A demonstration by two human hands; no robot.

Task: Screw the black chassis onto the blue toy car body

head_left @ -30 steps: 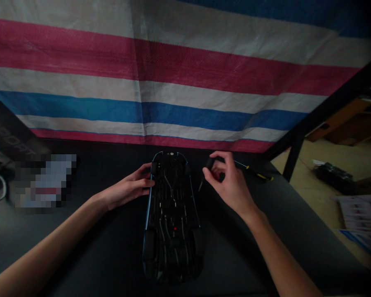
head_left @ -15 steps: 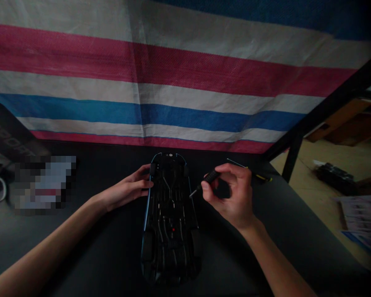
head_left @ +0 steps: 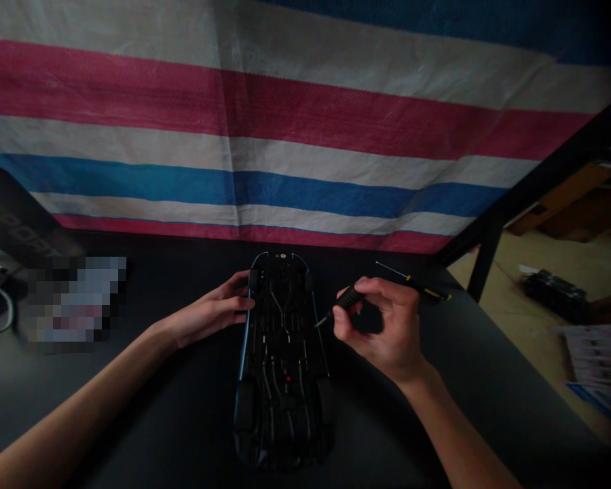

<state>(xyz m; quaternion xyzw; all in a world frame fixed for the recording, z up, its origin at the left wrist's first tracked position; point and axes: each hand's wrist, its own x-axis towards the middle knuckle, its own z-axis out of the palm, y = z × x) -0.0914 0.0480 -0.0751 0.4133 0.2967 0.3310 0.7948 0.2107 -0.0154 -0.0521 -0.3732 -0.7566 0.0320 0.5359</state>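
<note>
A toy car (head_left: 280, 360) lies upside down on the dark table, its black underside up and a blue edge of the body showing. At its left side is my left hand (head_left: 211, 312), holding the edge with the fingertips; what is under the edge is hidden. In my right hand (head_left: 387, 326) is a small black screwdriver (head_left: 349, 299), pinched between thumb and fingers. Its thin metal tip is at the right side of the car; whether it touches is too dark to tell. Beyond my right hand lies a second screwdriver (head_left: 428, 291) with a black and yellow handle.
A striped tarpaulin (head_left: 285, 115) hangs behind the table (head_left: 183, 407). To the left are a blurred-out flat item (head_left: 81, 299), a dark box (head_left: 25, 224) with lettering and a pale cable (head_left: 7, 305). Past the right edge, dark and papery items lie on the floor (head_left: 509, 312).
The whole view has shifted slightly. My right hand with the screwdriver has moved a little right and down. The left hand stays on the car.
</note>
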